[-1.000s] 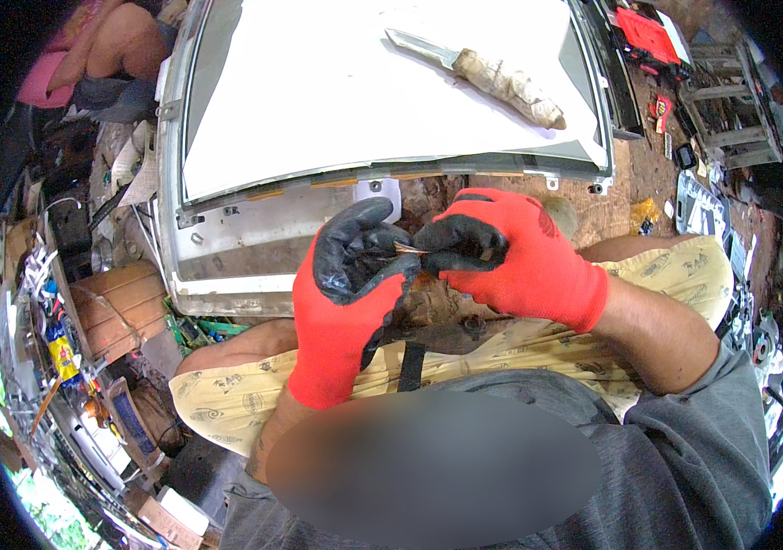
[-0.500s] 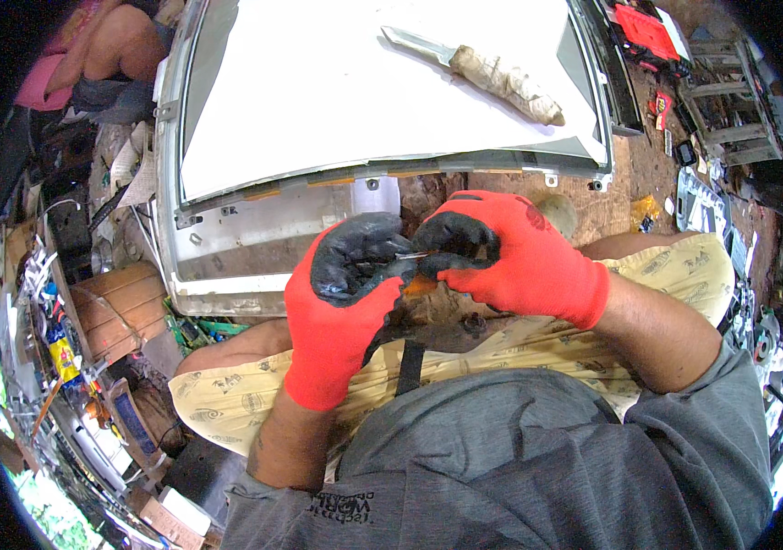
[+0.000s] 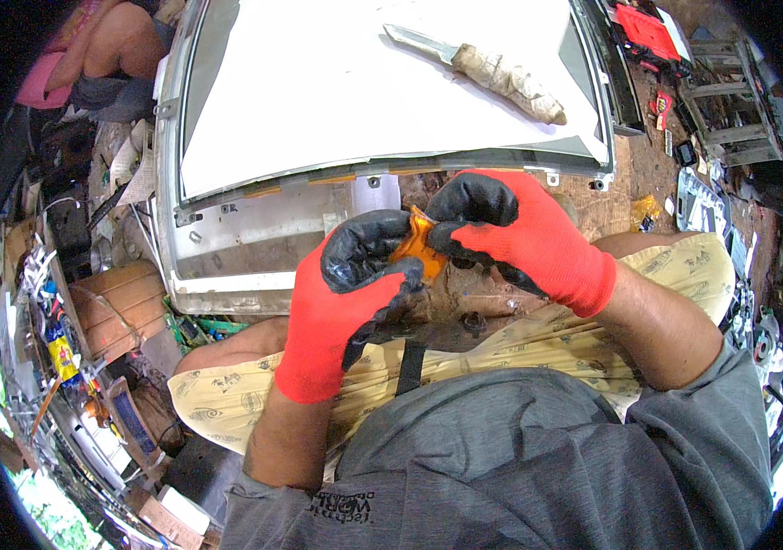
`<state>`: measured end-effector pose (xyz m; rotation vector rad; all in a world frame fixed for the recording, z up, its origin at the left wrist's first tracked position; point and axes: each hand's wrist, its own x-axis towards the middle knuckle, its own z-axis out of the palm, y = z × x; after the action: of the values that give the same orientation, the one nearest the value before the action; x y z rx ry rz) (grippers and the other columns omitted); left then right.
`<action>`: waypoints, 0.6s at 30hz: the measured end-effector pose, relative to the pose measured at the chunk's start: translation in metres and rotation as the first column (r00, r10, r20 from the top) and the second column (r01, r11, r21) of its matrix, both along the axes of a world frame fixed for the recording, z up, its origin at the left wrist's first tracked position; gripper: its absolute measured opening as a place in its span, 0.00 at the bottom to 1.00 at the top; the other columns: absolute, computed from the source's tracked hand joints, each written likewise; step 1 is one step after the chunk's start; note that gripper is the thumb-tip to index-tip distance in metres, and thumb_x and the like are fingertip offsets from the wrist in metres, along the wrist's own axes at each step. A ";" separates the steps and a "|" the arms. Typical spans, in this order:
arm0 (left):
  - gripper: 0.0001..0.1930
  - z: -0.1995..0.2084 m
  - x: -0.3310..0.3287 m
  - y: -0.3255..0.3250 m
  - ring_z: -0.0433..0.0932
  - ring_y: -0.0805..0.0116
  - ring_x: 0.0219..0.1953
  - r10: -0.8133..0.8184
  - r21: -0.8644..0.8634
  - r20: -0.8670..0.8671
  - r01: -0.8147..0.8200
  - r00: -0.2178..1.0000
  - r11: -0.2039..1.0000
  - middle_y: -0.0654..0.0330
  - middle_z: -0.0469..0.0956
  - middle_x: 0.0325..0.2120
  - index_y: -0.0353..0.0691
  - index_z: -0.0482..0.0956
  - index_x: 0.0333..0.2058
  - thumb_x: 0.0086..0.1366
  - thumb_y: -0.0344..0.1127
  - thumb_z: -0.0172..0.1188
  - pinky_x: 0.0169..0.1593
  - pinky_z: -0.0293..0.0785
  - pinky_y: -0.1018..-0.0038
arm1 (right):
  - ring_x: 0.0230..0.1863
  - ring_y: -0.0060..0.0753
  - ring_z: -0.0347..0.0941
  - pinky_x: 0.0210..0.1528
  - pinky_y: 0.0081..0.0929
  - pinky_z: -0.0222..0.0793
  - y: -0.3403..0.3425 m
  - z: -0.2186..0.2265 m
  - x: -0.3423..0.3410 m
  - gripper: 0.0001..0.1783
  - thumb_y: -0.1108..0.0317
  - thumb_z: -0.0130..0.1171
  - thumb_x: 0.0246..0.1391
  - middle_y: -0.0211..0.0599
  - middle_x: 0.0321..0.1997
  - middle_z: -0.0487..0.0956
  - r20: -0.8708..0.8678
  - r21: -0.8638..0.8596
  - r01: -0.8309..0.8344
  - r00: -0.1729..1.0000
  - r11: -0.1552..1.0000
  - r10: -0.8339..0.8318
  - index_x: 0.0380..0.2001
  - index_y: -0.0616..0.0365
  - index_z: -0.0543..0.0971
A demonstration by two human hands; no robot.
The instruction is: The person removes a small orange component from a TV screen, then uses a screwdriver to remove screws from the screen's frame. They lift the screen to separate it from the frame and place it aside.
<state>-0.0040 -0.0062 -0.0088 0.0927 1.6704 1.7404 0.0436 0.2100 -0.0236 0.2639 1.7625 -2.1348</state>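
Both of my hands wear red gloves with black-coated palms and fingers. Between them is a small, shiny orange piece (image 3: 420, 246), thin and bent like a flexible film. My left hand (image 3: 341, 284) is closed, pinching it between thumb and fingers from the left. At its upper right edge, the fingertips of my right hand (image 3: 520, 234) are pressed together on it. The fingers cover part of the piece. Beyond the hands, a knife (image 3: 474, 73) with a wrapped, dirty-white handle lies on a white sheet (image 3: 318, 92), its blade pointing left.
The white sheet sits in a large metal-edged panel frame (image 3: 168, 119) in front of me. Wooden boards (image 3: 121, 307) and mixed scrap crowd the left. At the right are a red case (image 3: 645, 32) and a wooden rack (image 3: 730, 101). Another person's bent leg (image 3: 125, 44) shows at upper left.
The orange piece has turned from nearly edge-on to show its broad face. My right hand has shifted slightly right, and its fingers now sit at the piece's upper edge.
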 end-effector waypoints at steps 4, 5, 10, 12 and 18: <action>0.19 0.002 0.002 0.000 0.79 0.65 0.43 0.063 -0.042 0.004 -0.063 0.998 0.997 0.52 0.79 0.42 0.29 0.75 0.48 0.57 0.25 0.64 0.46 0.80 0.69 | 0.30 0.17 0.71 0.33 0.23 0.70 -0.006 -0.007 0.001 0.10 0.72 0.61 0.51 0.28 0.28 0.78 -0.082 0.005 0.054 0.995 0.999 -0.053 0.37 0.62 0.78; 0.18 0.003 0.001 0.000 0.79 0.65 0.42 0.062 -0.073 -0.021 -0.063 0.998 0.995 0.52 0.80 0.41 0.29 0.75 0.47 0.57 0.25 0.64 0.46 0.80 0.69 | 0.30 0.17 0.71 0.33 0.22 0.70 -0.006 -0.004 0.001 0.10 0.72 0.61 0.51 0.28 0.29 0.78 -0.057 0.026 0.033 0.998 0.999 -0.032 0.38 0.62 0.78; 0.16 0.006 0.000 -0.003 0.80 0.68 0.40 0.049 -0.125 0.021 -0.046 0.999 0.991 0.52 0.81 0.39 0.27 0.78 0.44 0.57 0.25 0.64 0.45 0.80 0.70 | 0.31 0.17 0.71 0.34 0.22 0.70 -0.002 0.017 -0.002 0.11 0.71 0.63 0.50 0.29 0.30 0.78 0.062 0.061 -0.094 0.994 0.994 0.090 0.38 0.62 0.78; 0.16 0.007 0.000 -0.003 0.80 0.68 0.40 0.029 -0.130 0.005 -0.029 1.000 0.991 0.52 0.81 0.39 0.27 0.78 0.44 0.57 0.25 0.64 0.44 0.80 0.71 | 0.30 0.17 0.71 0.34 0.22 0.69 -0.003 0.009 -0.001 0.11 0.71 0.63 0.50 0.28 0.30 0.78 0.031 0.069 -0.092 0.995 0.993 0.090 0.38 0.61 0.78; 0.17 0.007 0.003 0.004 0.79 0.70 0.39 0.045 -0.129 -0.148 -0.064 0.988 0.990 0.55 0.81 0.38 0.30 0.79 0.45 0.56 0.27 0.65 0.44 0.79 0.73 | 0.30 0.16 0.69 0.34 0.22 0.69 -0.002 -0.001 0.000 0.11 0.73 0.62 0.49 0.27 0.29 0.77 -0.085 0.068 0.003 0.996 0.998 0.003 0.37 0.61 0.78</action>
<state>-0.0012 -0.0018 -0.0017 0.1148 1.9069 1.6910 0.0440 0.2081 -0.0241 0.1933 1.8844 -2.1176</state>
